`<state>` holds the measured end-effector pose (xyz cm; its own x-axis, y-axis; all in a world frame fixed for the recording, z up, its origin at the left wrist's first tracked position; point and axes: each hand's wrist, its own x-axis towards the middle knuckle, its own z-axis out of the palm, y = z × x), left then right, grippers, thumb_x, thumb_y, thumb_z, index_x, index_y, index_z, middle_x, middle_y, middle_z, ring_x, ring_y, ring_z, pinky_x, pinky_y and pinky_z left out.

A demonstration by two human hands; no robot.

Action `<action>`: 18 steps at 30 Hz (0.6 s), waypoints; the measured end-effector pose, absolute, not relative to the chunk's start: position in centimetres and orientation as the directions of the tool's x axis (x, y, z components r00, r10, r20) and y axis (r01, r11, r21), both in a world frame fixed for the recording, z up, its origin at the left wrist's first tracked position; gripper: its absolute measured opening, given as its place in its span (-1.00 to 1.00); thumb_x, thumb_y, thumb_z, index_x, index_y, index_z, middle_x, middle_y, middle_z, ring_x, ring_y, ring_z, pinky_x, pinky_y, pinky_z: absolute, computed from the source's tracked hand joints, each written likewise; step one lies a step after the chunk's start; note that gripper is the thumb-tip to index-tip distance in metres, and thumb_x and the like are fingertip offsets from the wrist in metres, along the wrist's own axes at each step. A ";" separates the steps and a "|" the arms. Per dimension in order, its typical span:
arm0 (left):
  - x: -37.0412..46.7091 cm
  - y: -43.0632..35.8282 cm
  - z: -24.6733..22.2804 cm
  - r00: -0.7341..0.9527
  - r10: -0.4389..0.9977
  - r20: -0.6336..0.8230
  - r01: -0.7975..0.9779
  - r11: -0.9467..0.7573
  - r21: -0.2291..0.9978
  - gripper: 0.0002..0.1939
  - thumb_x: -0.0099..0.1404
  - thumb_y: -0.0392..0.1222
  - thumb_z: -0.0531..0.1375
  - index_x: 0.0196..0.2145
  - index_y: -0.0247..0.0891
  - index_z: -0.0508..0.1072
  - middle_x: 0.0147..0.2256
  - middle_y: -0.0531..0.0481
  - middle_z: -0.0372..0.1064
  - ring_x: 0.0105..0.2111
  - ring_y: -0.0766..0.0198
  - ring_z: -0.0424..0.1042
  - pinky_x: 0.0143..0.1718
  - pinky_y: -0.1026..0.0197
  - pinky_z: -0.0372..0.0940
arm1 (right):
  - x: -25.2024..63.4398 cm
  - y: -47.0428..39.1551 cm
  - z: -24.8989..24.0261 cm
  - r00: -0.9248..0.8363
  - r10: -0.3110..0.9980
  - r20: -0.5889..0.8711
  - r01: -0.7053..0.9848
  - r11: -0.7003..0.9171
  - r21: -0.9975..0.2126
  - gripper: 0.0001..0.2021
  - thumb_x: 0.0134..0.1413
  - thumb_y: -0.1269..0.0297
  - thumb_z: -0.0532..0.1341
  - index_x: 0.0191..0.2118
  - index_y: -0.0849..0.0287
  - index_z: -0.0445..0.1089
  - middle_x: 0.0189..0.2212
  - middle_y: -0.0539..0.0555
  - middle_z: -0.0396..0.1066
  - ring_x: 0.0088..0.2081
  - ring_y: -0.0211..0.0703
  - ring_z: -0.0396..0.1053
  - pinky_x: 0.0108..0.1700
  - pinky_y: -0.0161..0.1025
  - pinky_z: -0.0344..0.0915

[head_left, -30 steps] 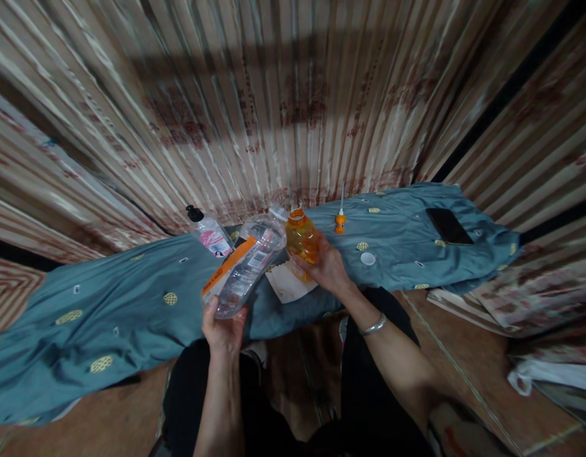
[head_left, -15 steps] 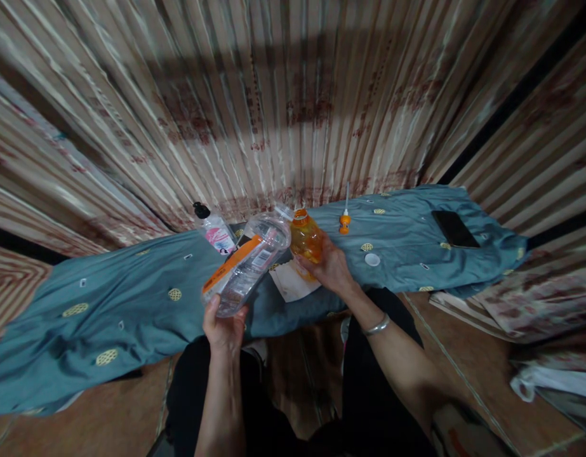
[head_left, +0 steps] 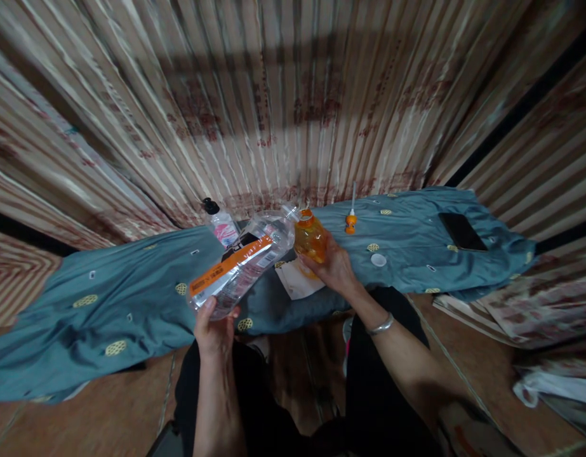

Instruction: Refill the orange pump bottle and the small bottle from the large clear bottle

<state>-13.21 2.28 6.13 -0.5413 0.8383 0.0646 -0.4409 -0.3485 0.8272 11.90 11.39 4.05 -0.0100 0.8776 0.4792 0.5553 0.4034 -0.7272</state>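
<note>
My left hand (head_left: pixel 215 327) grips the lower end of a large clear bottle (head_left: pixel 245 270) with an orange label. That bottle is tilted, its neck at the rim of an orange translucent bottle (head_left: pixel 312 238). My right hand (head_left: pixel 334 263) is wrapped round the orange bottle, which has no cap on it. Beneath the two bottles lies a whitish sheet (head_left: pixel 297 282). An orange pump top (head_left: pixel 350 222) with a pale tube stands behind and to the right, and a small white disc (head_left: pixel 378 260) lies nearer me.
A clear bottle with a black cap and pink label (head_left: pixel 222 227) stands at the back left. Toward the right end of the teal cloth (head_left: pixel 145 298) lies a dark phone (head_left: pixel 461 231). A striped curtain (head_left: pixel 283 95) hangs behind.
The clear bottle has tipped lower, closer to horizontal, as my left hand moved left. Its neck stays at the orange bottle's mouth. The whole view has shifted slightly.
</note>
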 end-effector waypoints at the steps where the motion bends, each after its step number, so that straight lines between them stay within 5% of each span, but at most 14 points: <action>1: -13.2 2.2 6.3 -0.551 0.832 0.064 -0.438 -0.354 0.826 -0.59 -0.10 -0.01 0.50 -0.29 -0.24 0.60 -0.32 -0.05 0.56 -0.48 0.26 0.45 -0.68 0.38 0.17 | 11.8 11.3 4.1 -0.012 0.880 0.475 0.550 0.403 -0.732 -0.29 0.10 0.07 0.42 0.31 0.19 0.28 0.07 0.31 0.61 0.05 0.25 0.62 0.08 0.12 0.55; 18: -13.0 1.4 8.2 -0.583 0.806 0.101 -0.374 -0.377 0.848 -0.51 -0.13 -0.02 0.52 -0.24 -0.27 0.59 -0.31 -0.07 0.56 -0.50 0.26 0.44 -0.73 0.37 0.20 | 11.2 11.1 4.3 -0.036 0.895 0.445 0.509 0.400 -0.762 -0.30 0.09 0.05 0.42 0.30 0.14 0.30 0.06 0.25 0.63 0.04 0.21 0.63 0.08 0.07 0.57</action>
